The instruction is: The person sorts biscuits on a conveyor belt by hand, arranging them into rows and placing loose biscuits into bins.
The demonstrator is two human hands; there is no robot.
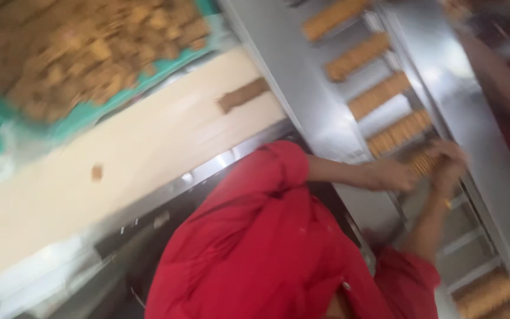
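Both hands, left (392,175) and right (447,162), were pressed against the ends of a biscuit row (421,163) lying lengthwise between them.

Biscuit stacks (379,94) lie in a row on the metal conveyor (314,88), right of the belt (119,159).

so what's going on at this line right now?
A person in a red top leans over a steel conveyor whose slots carry rows of biscuits. Both hands meet at one stack of biscuits: the left hand and the right hand press on it from either side. A pale belt nearby carries a few loose biscuits. The frame is blurred.
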